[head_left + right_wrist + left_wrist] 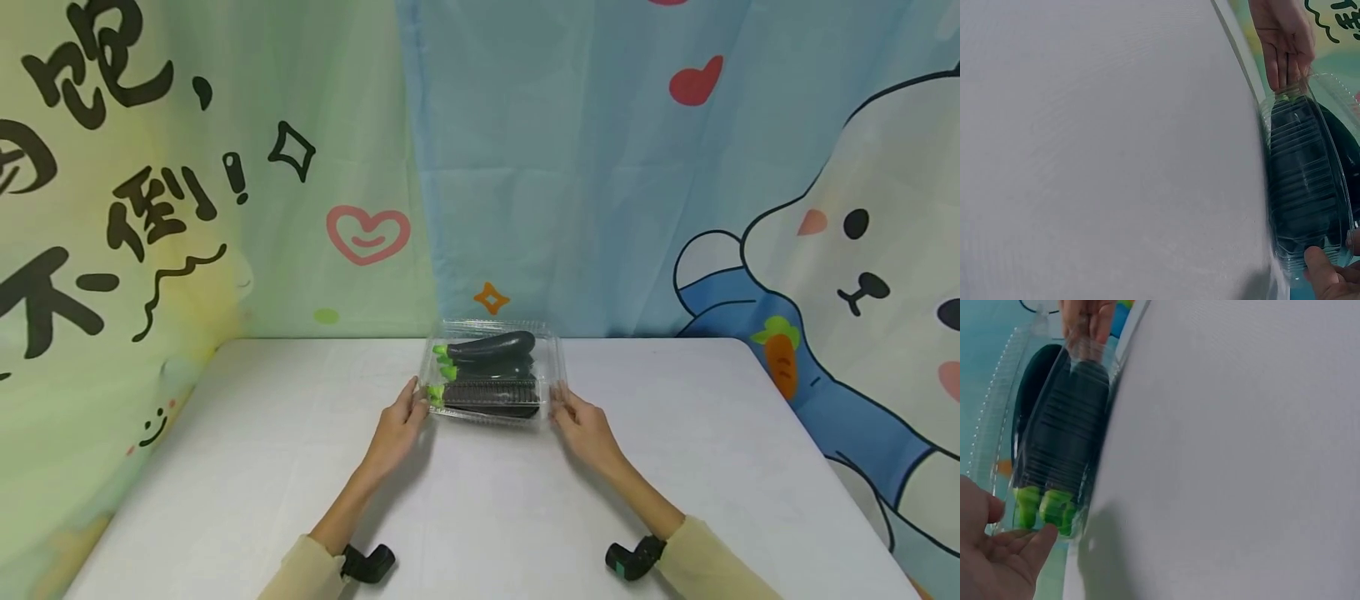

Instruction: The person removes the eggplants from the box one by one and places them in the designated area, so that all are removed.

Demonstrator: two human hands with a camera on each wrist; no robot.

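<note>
A white tabletop (480, 508) spreads around a pair of working hands, its left edge slanting well outside the left hand (399, 429) beneath a curtain (510, 167) printed with black lettering. Between the two forearms a broad strip of the surface leaves room to draw back toward the body. Ahead of the hands room is short: the far edge lies just beyond them, the curtain hanging behind it. Outside the right hand (588, 432), the surface runs wide to a right edge well apart from the fingers, with a white cartoon animal (885, 242) on the cloth past it.

At left, the left hand grips the near end of a clear plastic box (552, 354) between thumb and fingers. Directly between the hands sits the box, spanning the gap, its upper rim rising past the table's far edge; whether its underside touches the cloth cannot be told. Inside, dark eggplants (491, 344) lie crosswise, one above another, green stem ends toward the left hand and rounded ends toward the right. At right, the right hand pinches the box's opposite end, thumb and fingers around the corner.
</note>
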